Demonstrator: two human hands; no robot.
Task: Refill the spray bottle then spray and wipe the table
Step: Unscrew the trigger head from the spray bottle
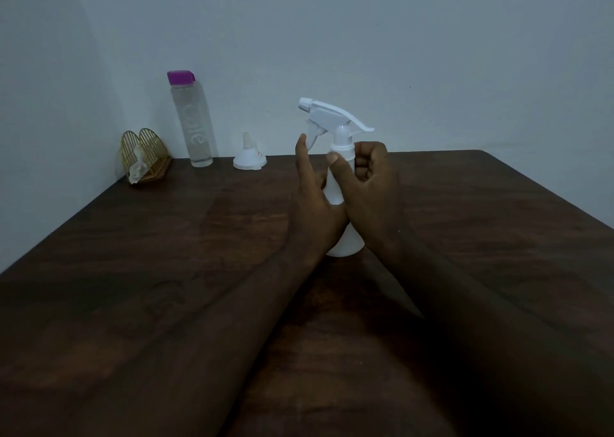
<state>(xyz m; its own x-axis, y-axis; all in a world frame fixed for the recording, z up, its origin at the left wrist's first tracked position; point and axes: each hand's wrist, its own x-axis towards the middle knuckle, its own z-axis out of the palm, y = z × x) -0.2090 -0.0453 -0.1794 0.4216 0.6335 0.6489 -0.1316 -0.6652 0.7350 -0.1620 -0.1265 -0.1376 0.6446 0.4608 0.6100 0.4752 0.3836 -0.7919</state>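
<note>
A white spray bottle (335,127) stands upright on the dark wooden table (166,254), its trigger head pointing left. My left hand (315,200) lies against the bottle's left side with fingers stretched upward near the trigger. My right hand (368,184) curls around the neck just below the white collar, thumb across the front. A clear water bottle with a purple cap (191,117) stands at the back left. A small white funnel (249,157) sits upside down beside it.
A gold wire holder with a crumpled pale cloth or tissue (143,157) stands in the back left corner by the wall. The table's right edge (545,187) runs diagonally at the far right.
</note>
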